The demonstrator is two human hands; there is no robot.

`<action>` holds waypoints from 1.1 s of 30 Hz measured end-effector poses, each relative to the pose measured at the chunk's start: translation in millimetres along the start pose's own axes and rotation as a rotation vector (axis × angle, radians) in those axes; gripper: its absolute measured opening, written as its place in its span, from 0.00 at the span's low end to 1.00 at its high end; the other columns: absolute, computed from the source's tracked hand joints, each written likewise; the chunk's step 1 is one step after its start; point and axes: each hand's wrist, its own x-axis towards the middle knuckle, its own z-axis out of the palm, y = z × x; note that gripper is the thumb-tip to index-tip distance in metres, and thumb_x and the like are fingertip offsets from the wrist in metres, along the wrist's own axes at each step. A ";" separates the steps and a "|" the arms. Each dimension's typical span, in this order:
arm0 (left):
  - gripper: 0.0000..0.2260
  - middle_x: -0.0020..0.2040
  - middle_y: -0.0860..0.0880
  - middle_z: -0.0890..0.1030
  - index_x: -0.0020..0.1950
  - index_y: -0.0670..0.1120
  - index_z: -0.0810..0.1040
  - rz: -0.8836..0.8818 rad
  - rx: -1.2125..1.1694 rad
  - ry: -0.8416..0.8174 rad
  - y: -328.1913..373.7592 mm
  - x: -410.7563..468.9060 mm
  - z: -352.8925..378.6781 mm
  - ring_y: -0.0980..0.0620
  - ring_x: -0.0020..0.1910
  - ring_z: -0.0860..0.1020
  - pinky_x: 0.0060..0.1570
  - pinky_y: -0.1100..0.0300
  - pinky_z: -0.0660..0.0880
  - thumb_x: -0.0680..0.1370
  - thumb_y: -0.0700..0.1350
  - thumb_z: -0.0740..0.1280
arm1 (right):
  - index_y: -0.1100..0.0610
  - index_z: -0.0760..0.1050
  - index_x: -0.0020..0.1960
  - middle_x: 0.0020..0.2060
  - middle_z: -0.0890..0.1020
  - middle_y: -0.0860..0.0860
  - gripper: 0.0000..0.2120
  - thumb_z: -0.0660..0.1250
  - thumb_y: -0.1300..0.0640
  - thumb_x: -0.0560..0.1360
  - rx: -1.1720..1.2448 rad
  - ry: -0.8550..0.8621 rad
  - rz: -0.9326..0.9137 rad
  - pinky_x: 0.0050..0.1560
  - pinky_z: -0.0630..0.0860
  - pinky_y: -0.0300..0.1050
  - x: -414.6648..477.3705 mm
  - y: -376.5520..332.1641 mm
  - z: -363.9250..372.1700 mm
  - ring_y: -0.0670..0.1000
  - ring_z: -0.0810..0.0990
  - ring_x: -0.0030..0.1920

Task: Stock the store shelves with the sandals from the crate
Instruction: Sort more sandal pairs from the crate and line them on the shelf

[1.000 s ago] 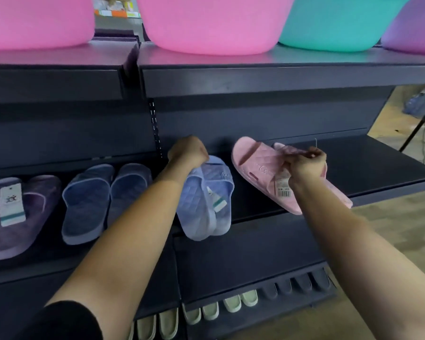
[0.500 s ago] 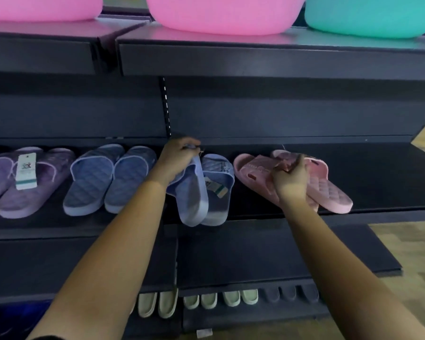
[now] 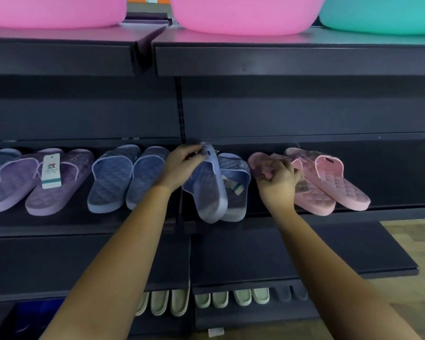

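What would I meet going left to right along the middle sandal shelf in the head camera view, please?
Purple pair with white tag → dark blue pair → left hand gripping the light blue pair → right hand on the pink pair.

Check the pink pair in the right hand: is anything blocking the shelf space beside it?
Nothing visible does. The right hand holds the pink sandals on the middle shelf, and the shelf to their right is bare. The light blue sandals in the left hand sit on the other side.
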 end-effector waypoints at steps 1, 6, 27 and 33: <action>0.16 0.61 0.53 0.76 0.65 0.49 0.76 -0.009 -0.010 -0.007 -3.1 -5.7 -0.8 0.55 0.61 0.74 0.57 0.65 0.68 0.77 0.45 0.64 | 0.58 0.79 0.55 0.60 0.75 0.56 0.14 0.65 0.64 0.71 0.022 -0.028 -0.023 0.50 0.59 0.39 -1.3 -1.7 4.4 0.61 0.69 0.58; 0.28 0.64 0.47 0.74 0.75 0.55 0.61 0.003 0.363 -0.041 -27.2 -14.7 3.4 0.47 0.60 0.74 0.52 0.61 0.69 0.76 0.44 0.64 | 0.59 0.73 0.59 0.55 0.77 0.59 0.17 0.68 0.63 0.71 -0.077 -0.192 -0.071 0.45 0.67 0.42 -3.2 -12.2 23.1 0.59 0.76 0.53; 0.17 0.60 0.39 0.78 0.65 0.35 0.73 0.125 0.869 0.204 -56.0 -3.8 -1.3 0.37 0.64 0.71 0.62 0.46 0.72 0.77 0.36 0.62 | 0.60 0.75 0.62 0.48 0.83 0.64 0.15 0.58 0.63 0.77 -0.196 -0.166 -0.191 0.42 0.72 0.50 18.9 -5.7 51.5 0.65 0.80 0.48; 0.17 0.62 0.40 0.78 0.65 0.37 0.74 0.185 0.853 0.220 -69.2 -1.6 -27.8 0.39 0.63 0.71 0.58 0.48 0.71 0.78 0.39 0.58 | 0.62 0.74 0.61 0.47 0.82 0.64 0.14 0.57 0.64 0.78 -0.149 -0.164 -0.209 0.38 0.64 0.44 6.0 -22.8 69.9 0.65 0.80 0.45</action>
